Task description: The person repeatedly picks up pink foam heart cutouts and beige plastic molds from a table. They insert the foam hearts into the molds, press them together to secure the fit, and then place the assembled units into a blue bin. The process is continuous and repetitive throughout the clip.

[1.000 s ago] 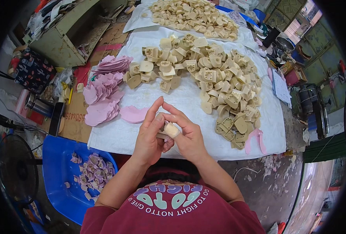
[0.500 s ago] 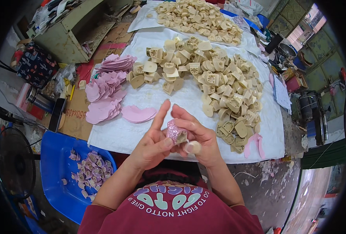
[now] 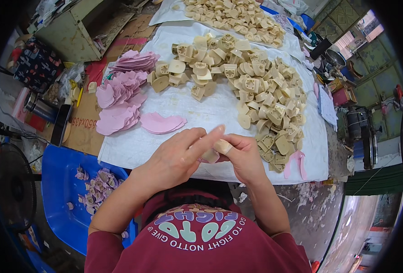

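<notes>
I have a small piece (image 3: pixel 209 156) between my two hands, low over the near edge of the white cloth (image 3: pixel 178 105). My left hand (image 3: pixel 172 157) wraps over it from its side, fingers drawn in narrow around it with the back of the hand up. My right hand (image 3: pixel 246 164) pinches it from the other side; the thumb, in a pale cover (image 3: pixel 222 146), sits against its end. Most of the piece is hidden, so I can't fairly tell how my lower fingers sit.

Just beyond my left hand lies a curved pink sheet pile (image 3: pixel 163 123), and farther left are bigger pink stacks (image 3: pixel 122 90). A heap of beige plastic parts (image 3: pixel 274 93) spreads ahead and to my right, with a pink strip (image 3: pixel 296 166), bent like an arch, at its near end. Down by my left forearm, a blue tub (image 3: pixel 58 182) holds pinkish covered pieces (image 3: pixel 99 191).
</notes>
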Demonstrator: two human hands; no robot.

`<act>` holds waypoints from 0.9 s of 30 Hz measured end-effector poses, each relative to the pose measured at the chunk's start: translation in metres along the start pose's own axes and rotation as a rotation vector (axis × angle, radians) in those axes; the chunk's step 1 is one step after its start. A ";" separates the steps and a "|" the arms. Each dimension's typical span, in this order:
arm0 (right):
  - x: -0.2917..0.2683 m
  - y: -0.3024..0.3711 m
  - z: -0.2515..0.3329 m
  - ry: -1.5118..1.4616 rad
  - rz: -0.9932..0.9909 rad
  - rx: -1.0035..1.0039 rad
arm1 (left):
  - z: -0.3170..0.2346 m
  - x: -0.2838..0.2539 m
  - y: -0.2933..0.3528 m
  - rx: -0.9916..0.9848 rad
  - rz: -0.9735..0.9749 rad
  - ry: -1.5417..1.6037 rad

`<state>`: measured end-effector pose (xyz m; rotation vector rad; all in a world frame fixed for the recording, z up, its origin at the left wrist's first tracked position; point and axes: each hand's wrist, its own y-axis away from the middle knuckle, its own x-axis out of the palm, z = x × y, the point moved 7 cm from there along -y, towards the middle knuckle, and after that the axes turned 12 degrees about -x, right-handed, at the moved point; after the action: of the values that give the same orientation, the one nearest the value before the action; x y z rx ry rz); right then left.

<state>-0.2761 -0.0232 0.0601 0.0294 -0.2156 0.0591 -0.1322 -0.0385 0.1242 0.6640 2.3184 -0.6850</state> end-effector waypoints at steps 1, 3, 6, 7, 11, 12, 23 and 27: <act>0.001 0.000 0.002 0.076 0.030 -0.013 | 0.001 -0.001 0.000 -0.048 0.004 0.008; 0.002 -0.002 0.001 0.186 0.041 -0.084 | 0.014 0.000 0.003 -0.055 0.018 -0.024; 0.010 0.002 0.007 0.068 0.057 -0.096 | 0.017 -0.005 0.005 -0.081 0.001 -0.070; 0.012 0.003 0.009 -0.018 0.060 -0.081 | 0.016 -0.007 0.005 -0.093 -0.010 -0.083; 0.012 0.000 0.021 0.268 0.001 -0.299 | 0.007 -0.005 0.000 -0.102 -0.083 -0.159; 0.015 0.000 0.023 0.331 -0.026 -0.341 | 0.010 -0.003 0.000 -0.118 -0.108 -0.142; 0.003 -0.010 0.004 0.107 -0.103 -0.241 | 0.024 0.020 -0.001 -0.425 -0.248 0.072; 0.003 -0.011 -0.006 -0.169 -0.131 -0.208 | 0.029 0.021 -0.005 -0.462 -0.310 0.108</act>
<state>-0.2713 -0.0341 0.0550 -0.1589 -0.3874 -0.0972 -0.1372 -0.0538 0.0914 0.1344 2.5806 -0.2250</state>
